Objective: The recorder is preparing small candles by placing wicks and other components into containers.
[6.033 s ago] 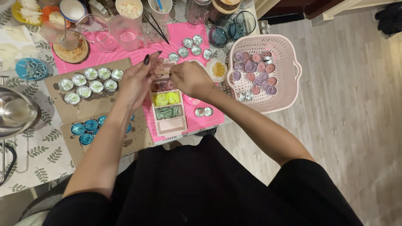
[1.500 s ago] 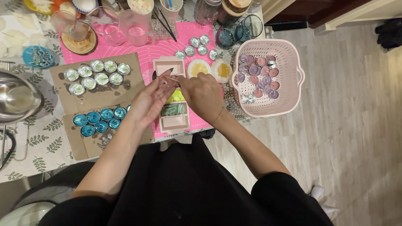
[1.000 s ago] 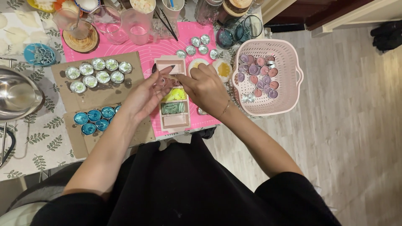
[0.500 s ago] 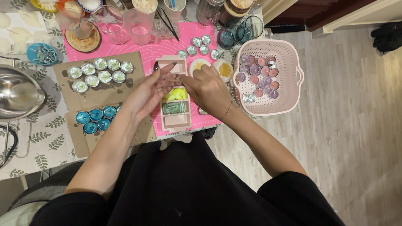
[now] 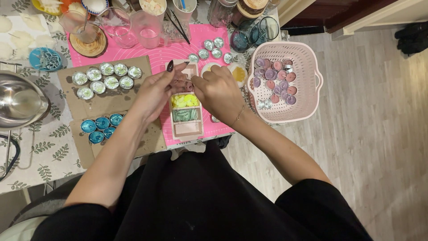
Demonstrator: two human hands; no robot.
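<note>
My left hand (image 5: pixel 154 91) and my right hand (image 5: pixel 218 91) meet fingertip to fingertip over the upper end of a long pink compartment tray (image 5: pixel 186 129). My left hand's fingers are curled around a small cup that is mostly hidden. My right hand pinches what looks like a thin stick against it. Just below the hands, the tray holds yellow wax pieces (image 5: pixel 185 100), green pieces (image 5: pixel 183 115) and one plain pink compartment. The tray lies on a pink mat (image 5: pixel 151 56).
A pink basket (image 5: pixel 307 58) of purple and pink tealights (image 5: pixel 274 82) stands at the right table edge. Silver-cupped tealights (image 5: pixel 104 78) and blue tealights (image 5: pixel 100 127) sit on cardboard (image 5: pixel 111 100) to the left. A metal pot (image 5: pixel 20 100) is far left; measuring cups (image 5: pixel 149 29) and jars stand at the back.
Both hands have stayed joined over the tray and have shifted slightly up it, uncovering the yellow compartment. My left hand's fingers have curled in more tightly.
</note>
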